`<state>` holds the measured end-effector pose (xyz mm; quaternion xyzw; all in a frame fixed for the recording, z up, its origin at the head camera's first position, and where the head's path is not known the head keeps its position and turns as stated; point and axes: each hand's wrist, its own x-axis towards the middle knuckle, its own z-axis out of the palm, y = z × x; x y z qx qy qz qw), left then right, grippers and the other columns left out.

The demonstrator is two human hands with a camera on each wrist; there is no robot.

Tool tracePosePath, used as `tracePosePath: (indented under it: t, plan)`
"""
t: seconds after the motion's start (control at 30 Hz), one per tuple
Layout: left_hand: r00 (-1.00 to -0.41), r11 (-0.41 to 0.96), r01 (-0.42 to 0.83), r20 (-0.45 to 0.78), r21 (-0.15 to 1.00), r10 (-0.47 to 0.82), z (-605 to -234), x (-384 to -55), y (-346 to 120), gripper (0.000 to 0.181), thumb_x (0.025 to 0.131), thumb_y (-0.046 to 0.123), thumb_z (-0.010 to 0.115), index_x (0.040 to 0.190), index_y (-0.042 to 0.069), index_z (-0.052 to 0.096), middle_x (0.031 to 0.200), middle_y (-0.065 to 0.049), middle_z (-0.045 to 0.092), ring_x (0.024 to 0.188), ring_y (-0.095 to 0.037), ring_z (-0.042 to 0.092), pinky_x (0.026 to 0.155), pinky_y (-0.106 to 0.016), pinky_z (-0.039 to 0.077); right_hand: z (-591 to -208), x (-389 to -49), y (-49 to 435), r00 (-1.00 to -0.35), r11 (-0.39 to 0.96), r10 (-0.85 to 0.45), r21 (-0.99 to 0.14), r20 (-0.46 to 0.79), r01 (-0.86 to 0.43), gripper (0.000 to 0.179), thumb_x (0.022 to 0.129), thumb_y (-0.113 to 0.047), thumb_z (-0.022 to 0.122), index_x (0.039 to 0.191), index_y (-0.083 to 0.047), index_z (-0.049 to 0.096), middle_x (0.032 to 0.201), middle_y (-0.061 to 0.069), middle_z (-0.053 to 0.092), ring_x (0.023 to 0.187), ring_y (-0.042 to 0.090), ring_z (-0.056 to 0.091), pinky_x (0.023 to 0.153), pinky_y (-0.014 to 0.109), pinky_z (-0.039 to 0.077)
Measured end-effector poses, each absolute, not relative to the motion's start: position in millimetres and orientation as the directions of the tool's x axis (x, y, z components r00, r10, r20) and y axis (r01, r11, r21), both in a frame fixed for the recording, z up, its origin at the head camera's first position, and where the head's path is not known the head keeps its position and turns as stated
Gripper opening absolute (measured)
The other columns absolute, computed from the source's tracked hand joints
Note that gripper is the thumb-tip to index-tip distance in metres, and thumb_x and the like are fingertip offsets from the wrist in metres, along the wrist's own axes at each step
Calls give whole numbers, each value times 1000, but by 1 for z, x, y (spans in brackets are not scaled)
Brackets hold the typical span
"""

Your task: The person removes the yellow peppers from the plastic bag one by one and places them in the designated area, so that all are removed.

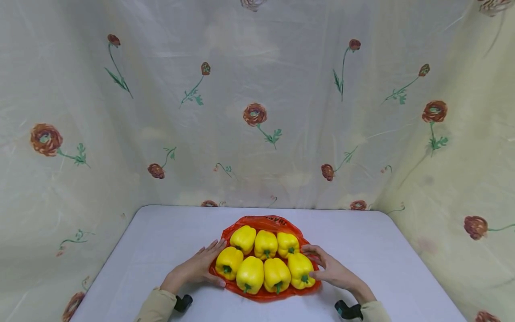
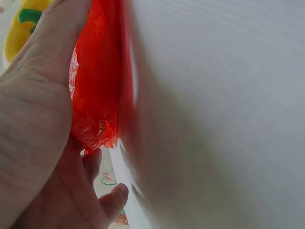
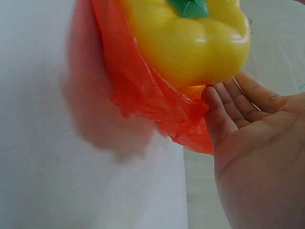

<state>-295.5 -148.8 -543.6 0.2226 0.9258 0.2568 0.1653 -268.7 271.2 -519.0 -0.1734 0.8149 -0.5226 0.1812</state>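
Several yellow bell peppers (image 1: 250, 273) with green stems sit in two rows on a red plastic bag (image 1: 263, 296), whose edge rises around them. My left hand (image 1: 197, 267) lies along the bag's left side, fingers extended and thumb near the front edge. In the left wrist view, the red bag (image 2: 97, 71) is beside the palm. At the right side, my right hand (image 1: 335, 270) has its thumb and fingers spread around the rightmost pepper (image 1: 300, 268). The right wrist view shows the thumb touching the bag's edge (image 3: 157, 102) just under that pepper (image 3: 190, 52); other fingertips are partly hidden.
A white table (image 1: 177, 232) carries the bag near its front middle. Behind and at both sides hangs a pale curtain (image 1: 297, 156) with a flower print. Dark wrist cameras (image 1: 183, 303) sit at both wrists.
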Motion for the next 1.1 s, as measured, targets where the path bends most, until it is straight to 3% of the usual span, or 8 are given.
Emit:
tracePosePath:
  t: [0.47, 1.1]
  plan:
    - [-858, 799, 313, -207, 514, 469, -549, -297, -145, 113, 70, 65, 71, 156, 18, 15, 163, -5, 16, 151, -30, 10, 119, -59, 10, -532, -273, 271, -867, 417, -470, -907, -162, -56, 73, 85, -21, 70, 144, -8, 30, 150, 16, 33, 137, 39, 32, 112, 67, 22]
    - [-873, 824, 292, -217, 485, 437, -552, -295, -142, 111, 72, 62, 72, 156, 17, 16, 162, -6, 19, 150, -30, 12, 119, -60, 10, -536, -273, 270, -844, 440, -499, -897, -199, -49, 77, 82, -24, 71, 145, -11, 29, 146, 13, 40, 125, 28, 43, 109, 58, 35]
